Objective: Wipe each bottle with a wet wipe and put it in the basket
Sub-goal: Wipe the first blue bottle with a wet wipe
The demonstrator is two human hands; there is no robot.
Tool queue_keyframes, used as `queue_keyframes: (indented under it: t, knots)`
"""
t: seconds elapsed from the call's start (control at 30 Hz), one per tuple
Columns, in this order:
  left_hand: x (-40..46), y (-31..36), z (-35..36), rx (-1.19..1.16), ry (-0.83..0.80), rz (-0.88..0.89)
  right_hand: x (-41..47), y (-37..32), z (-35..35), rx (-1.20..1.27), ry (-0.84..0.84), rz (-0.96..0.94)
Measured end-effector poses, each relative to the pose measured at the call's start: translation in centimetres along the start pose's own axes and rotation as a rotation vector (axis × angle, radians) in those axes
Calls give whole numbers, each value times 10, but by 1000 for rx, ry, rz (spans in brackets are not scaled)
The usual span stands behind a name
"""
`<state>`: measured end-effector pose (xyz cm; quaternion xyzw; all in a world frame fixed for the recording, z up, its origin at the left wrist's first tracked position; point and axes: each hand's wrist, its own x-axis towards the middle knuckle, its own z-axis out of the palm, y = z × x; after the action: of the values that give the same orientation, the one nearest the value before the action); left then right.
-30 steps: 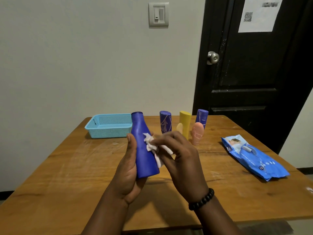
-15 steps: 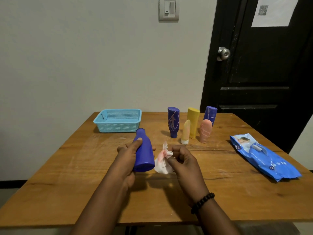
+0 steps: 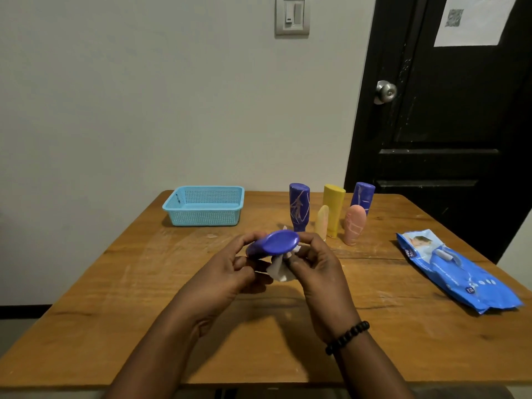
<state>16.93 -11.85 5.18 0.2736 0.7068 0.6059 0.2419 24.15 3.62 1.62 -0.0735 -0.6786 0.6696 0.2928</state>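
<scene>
Left hand (image 3: 227, 269) grips blue plastic bottle (image 3: 273, 243), base up; right hand (image 3: 313, 263) pinches crumpled white wet wipe (image 3: 277, 269). Advice: rub base fully, turning bottle.

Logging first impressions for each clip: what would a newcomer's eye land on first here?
At table centre, the left hand grips a dark blue plastic bottle, its flat base turned to the camera, while the right hand pinches a crumpled white wet wipe beneath it. Behind stand five scuffed upright bottles, with a light blue mesh plastic basket at far left.
</scene>
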Motion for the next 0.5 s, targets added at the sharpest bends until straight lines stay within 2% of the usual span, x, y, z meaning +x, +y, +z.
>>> queue_keyframes:
  t: [0.07,0.23,0.5]
  knots:
    - [3,-5,1,151,108,59,3,-1,3,-12,-27,-1]
    - [18,-17,-6,300,370,150,9,5,11,5,-25,4]
    - [105,4,-58,272,715,238,65,30,28,-32,-3,99]
